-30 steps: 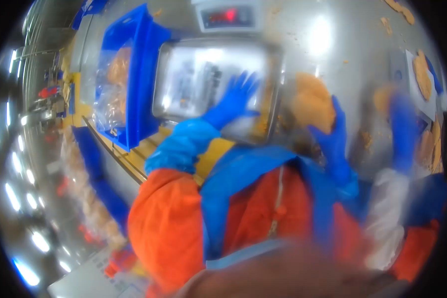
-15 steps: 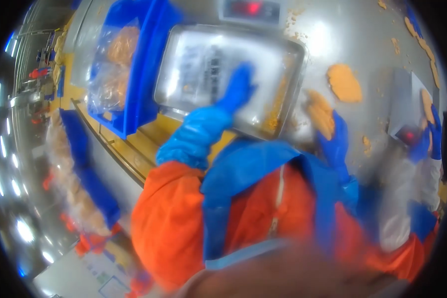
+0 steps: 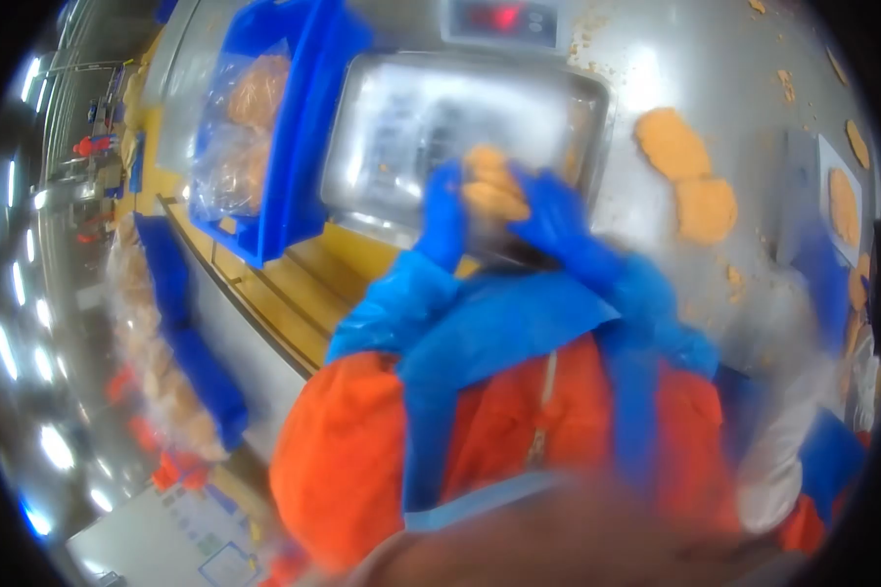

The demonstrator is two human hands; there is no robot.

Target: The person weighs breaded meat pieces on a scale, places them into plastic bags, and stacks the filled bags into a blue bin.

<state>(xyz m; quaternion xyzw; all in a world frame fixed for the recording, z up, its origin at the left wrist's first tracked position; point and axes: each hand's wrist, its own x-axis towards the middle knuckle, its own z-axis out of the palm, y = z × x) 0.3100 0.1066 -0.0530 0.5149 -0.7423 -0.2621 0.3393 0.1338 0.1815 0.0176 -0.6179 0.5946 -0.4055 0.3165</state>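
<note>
Both my hands wear blue gloves. Breaded pieces (image 3: 496, 184), orange and stacked together, are held over the near side of a metal tray (image 3: 370, 207). My left hand (image 3: 443, 215) grips them from the left, and my right hand (image 3: 558, 217) from the right. Motion blurs the fingers. Inside the tray lies a pale sheet with dark print, also blurred. Two more breaded pieces, an upper one (image 3: 672, 144) and a lower one (image 3: 706, 209), rest on the metal table right of the tray.
A blue crate (image 3: 282, 186) with bagged pieces (image 3: 252, 132) stands left of the tray. Beyond the tray is a scale display (image 3: 502, 18) with red light. Crumbs dot the metal table (image 3: 636, 59). At right, a co-worker's white sleeve (image 3: 788, 430) is near pieces on another scale.
My left hand has drawn back from the sheet toward me. My right hand has moved left from the table to the tray with breaded pieces. Another loose piece now shows on the table.
</note>
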